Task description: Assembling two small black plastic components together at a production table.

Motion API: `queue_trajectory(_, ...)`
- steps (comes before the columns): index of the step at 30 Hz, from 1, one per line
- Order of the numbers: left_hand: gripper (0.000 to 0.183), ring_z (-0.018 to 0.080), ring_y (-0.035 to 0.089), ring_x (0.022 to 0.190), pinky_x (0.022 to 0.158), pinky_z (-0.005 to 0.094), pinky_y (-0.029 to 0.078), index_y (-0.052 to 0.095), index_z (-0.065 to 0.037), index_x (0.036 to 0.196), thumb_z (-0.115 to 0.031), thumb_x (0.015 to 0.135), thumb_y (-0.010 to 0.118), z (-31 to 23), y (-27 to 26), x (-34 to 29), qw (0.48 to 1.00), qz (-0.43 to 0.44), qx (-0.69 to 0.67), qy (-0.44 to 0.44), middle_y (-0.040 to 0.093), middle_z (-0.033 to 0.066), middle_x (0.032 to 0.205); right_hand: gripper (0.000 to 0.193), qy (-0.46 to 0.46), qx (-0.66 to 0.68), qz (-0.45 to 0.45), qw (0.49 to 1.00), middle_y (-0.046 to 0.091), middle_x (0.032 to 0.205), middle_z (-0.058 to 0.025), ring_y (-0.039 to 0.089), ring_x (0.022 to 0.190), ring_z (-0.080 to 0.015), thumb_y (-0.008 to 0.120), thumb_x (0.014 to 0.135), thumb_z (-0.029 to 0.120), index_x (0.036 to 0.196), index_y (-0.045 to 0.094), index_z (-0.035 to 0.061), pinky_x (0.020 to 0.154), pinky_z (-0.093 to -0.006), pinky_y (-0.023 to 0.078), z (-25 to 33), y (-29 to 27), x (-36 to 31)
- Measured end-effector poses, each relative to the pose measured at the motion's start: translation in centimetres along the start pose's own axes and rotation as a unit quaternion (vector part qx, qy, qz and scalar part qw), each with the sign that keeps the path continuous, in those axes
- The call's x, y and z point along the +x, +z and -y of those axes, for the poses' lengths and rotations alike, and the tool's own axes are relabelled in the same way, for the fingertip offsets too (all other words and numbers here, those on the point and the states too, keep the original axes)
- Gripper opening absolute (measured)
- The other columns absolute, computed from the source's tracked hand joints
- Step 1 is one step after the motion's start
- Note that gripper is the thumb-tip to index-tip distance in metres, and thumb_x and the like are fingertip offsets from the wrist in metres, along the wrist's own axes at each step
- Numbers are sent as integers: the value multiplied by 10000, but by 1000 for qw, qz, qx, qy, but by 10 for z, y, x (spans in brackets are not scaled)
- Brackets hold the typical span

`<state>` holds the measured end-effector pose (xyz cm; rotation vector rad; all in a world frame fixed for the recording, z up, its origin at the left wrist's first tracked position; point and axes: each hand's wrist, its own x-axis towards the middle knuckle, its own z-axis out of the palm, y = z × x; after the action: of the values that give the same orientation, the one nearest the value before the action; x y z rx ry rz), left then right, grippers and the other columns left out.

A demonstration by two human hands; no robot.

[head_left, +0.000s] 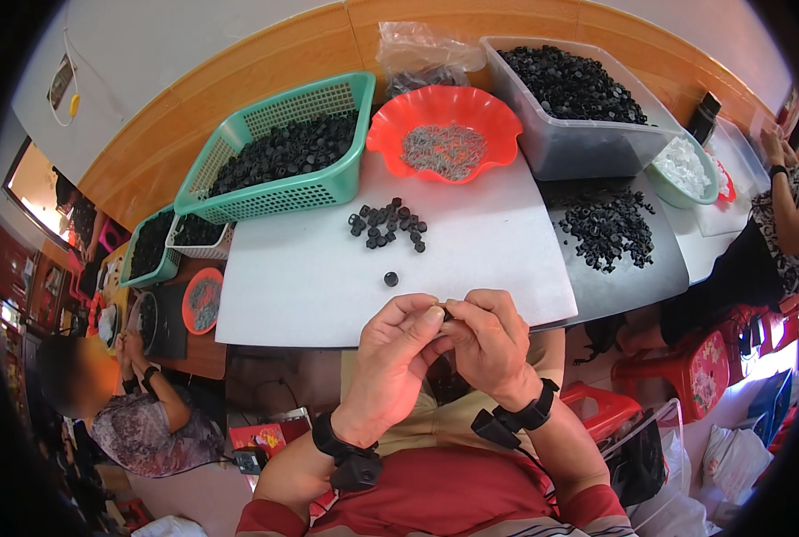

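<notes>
My left hand (394,347) and my right hand (491,345) meet at the near edge of the white board (301,286). Between their fingertips they pinch a small black part (447,314), mostly covered by the fingers. Its exact kind is too small to make out. Just beyond my hands, a single round black cap-like piece (391,279) lies by itself on the board. Farther back sits a loose cluster of similar small black pieces (388,224).
Behind the board stand a green basket (278,204) of black parts, a red wavy-edged bowl (505,134) of small grey metal pieces, and a clear plastic bin (587,148). Black bits (607,231) cover a dark board at right. People (153,425) sit on both sides.
</notes>
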<state>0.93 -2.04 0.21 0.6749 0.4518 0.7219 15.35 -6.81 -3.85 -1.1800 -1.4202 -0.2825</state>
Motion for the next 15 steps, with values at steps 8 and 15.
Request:
queue_trajectory(8, 269, 123, 661, 964, 875, 308, 545, 676, 4, 1162, -57, 914, 761, -21, -30, 13, 765, -121, 577, 258, 714, 75, 1126, 277, 61, 18, 13, 998, 614, 1003, -129, 671, 699, -232, 766, 884, 24, 1132, 643, 28, 576, -322, 554, -9, -9, 0)
queue_trajectory(15, 282, 320, 645, 1060, 934, 389, 525, 727, -12, 1110, -94, 845, 777, -32, -53, 39, 567, -94, 761, 301, 703, 129, 1182, 266, 99, 37, 18, 994, 617, 1020, -137, 671, 720, -218, 759, 892, 18, 1133, 647, 18, 611, -315, 550, -10, -12, -1)
